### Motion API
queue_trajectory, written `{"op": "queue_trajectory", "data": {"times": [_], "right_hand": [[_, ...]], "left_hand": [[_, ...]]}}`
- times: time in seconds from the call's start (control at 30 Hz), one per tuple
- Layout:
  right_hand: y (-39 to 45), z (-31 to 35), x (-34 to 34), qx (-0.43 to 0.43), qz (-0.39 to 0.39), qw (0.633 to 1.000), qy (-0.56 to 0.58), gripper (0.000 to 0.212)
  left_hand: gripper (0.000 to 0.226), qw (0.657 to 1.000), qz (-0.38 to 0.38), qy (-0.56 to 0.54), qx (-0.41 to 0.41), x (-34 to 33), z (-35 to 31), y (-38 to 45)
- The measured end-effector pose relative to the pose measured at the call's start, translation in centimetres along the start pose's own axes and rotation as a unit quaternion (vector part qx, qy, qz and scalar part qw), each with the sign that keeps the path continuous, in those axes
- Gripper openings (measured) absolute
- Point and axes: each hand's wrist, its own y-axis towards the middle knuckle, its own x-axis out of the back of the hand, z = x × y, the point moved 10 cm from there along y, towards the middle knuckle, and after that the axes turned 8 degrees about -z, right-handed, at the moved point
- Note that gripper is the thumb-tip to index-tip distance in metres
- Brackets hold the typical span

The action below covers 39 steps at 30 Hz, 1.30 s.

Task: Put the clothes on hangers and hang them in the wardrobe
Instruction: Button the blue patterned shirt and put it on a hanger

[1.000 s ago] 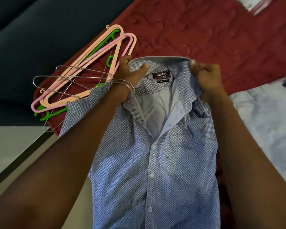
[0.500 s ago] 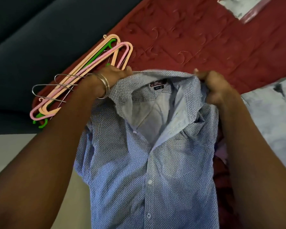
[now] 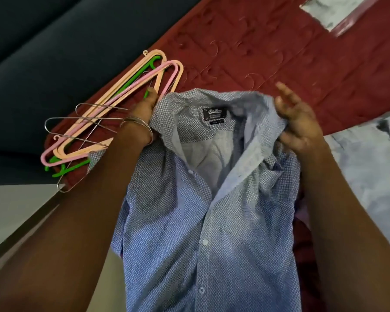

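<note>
A blue small-patterned button shirt (image 3: 203, 221) hangs front-open before me over the bed, its collar and black label up. My left hand (image 3: 144, 111), with thin bangles on the wrist, grips the collar's left side; its fingers are hidden behind the cloth. My right hand (image 3: 297, 118) is at the collar's right side with its fingers spread and straightened, blurred, the palm still touching the fabric. A pile of hangers (image 3: 113, 113), peach, pink and green plastic plus thin wire ones, lies on the bed just left of my left hand.
A red quilted bedspread (image 3: 257, 52) covers the bed. A pale grey-blue garment (image 3: 369, 176) lies on it at the right. A dark blue surface (image 3: 43, 52) runs along the left, pale floor (image 3: 14, 210) shows below it, and a white item (image 3: 333, 10) lies at the top right.
My right hand's fingers have opened from their grip on the collar's right side. The shirt has bunched narrower, and the left hand still grips the collar near the hangers.
</note>
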Motion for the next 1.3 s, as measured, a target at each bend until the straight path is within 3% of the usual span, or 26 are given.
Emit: {"op": "queue_trajectory", "data": {"times": [0.07,0.1,0.17,0.2,0.27,0.33,0.4,0.43,0.47,0.5,0.53,0.6,0.7,0.77,0.87,0.93,1.0,1.07,1.2,1.3], "right_hand": [[0.7,0.1,1.8,0.047,-0.092,0.988,-0.119,0.026],[0.9,0.7,2.6,0.096,-0.140,0.944,-0.284,0.026],[1.0,1.6,2.4,0.183,-0.183,0.817,-0.515,0.016],[0.3,2.6,1.2,0.254,-0.187,0.768,-0.557,0.015],[-1.1,3.4,-1.2,0.337,-0.164,0.759,-0.532,0.038],[-0.8,1.6,-2.7,0.281,-0.136,0.728,-0.610,0.049],[-0.6,0.4,-2.0,0.215,-0.165,0.663,-0.698,0.043],[-1.1,0.9,-1.3,0.200,-0.201,0.657,-0.698,0.033],[-1.7,1.8,-0.6,0.204,-0.241,0.650,-0.692,0.027],[-2.1,2.4,0.0,0.209,-0.265,0.634,-0.696,0.027],[-2.3,2.9,0.1,0.213,-0.270,0.614,-0.710,0.028],[-2.4,3.0,-0.4,0.234,-0.255,0.598,-0.723,0.028],[-3.0,2.0,-2.6,0.275,-0.195,0.610,-0.717,0.056],[-2.6,0.6,-2.7,0.234,-0.170,0.596,-0.749,0.070],[-2.1,-0.9,-1.9,0.163,-0.133,0.590,-0.779,0.080],[-2.5,-0.7,-1.9,0.188,-0.152,0.593,-0.768,0.081],[-4.0,0.7,-2.5,0.255,-0.228,0.581,-0.739,0.071],[-5.3,1.2,-3.9,0.295,-0.270,0.603,-0.691,0.051],[-5.8,-1.1,-9.2,0.349,-0.193,0.641,-0.655,0.033],[-6.0,-3.1,-12.2,0.381,-0.152,0.652,-0.638,0.028]], "left_hand": [[0.031,0.989,-0.037,0.085,-0.114,-0.7,-4.5,-6.1],[0.020,0.978,-0.073,0.115,-0.156,-0.6,-5.7,-7.3],[0.030,0.931,-0.162,0.188,-0.267,-0.1,-8.0,-11.1],[0.038,0.880,-0.215,0.264,-0.330,-0.2,-9.4,-13.0],[0.059,0.785,-0.199,0.415,-0.415,-2.8,-10.5,-15.4],[0.065,0.722,-0.128,0.559,-0.388,-5.6,-9.1,-15.1],[0.041,0.656,-0.167,0.626,-0.387,-6.4,-8.9,-15.6],[0.029,0.641,-0.199,0.631,-0.388,-6.2,-9.3,-16.3],[0.026,0.662,-0.225,0.608,-0.375,-5.5,-9.7,-16.3],[0.027,0.705,-0.227,0.585,-0.331,-4.5,-9.8,-15.7],[0.030,0.746,-0.231,0.554,-0.289,-3.5,-9.8,-15.0],[0.035,0.788,-0.196,0.523,-0.259,-3.5,-10.2,-14.7],[0.050,0.813,-0.094,0.499,-0.285,-5.7,-9.8,-15.5],[0.057,0.820,-0.090,0.488,-0.285,-5.2,-9.4,-15.7],[0.043,0.823,-0.153,0.472,-0.278,-1.3,-9.7,-15.6],[0.030,0.820,-0.198,0.456,-0.284,2.6,-10.0,-14.9],[0.026,0.793,-0.216,0.475,-0.314,5.9,-10.1,-14.0],[0.032,0.748,-0.218,0.534,-0.329,8.8,-10.0,-12.9],[0.033,0.692,-0.270,0.606,-0.285,14.6,-9.7,-12.2],[0.029,0.686,-0.256,0.615,-0.292,16.7,-10.0,-11.9]]}}
